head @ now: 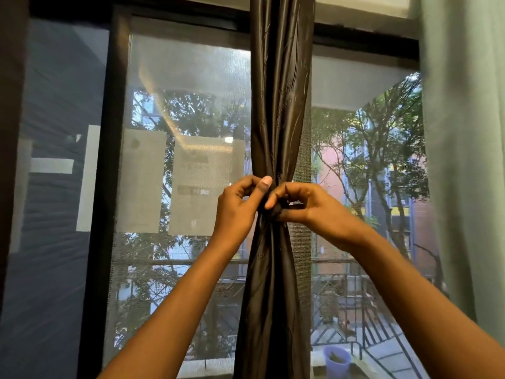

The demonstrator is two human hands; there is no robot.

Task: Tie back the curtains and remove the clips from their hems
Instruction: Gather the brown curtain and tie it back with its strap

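A dark brown satin curtain (278, 91) hangs gathered into a narrow bundle in front of the window's middle. At its pinched waist a dark tie band (277, 210) wraps around it. My left hand (237, 206) pinches the band from the left, thumb up against the fabric. My right hand (297, 203) grips the band's knot from the right, fingers curled. Both hands touch the curtain at the same spot. No clips are visible; the hem is below the view.
A pale green curtain (464, 160) hangs along the right edge. Behind the dark curtain is a mesh-screened window with a black frame (109, 160). Outside are trees, a railing and a blue bucket (336, 361).
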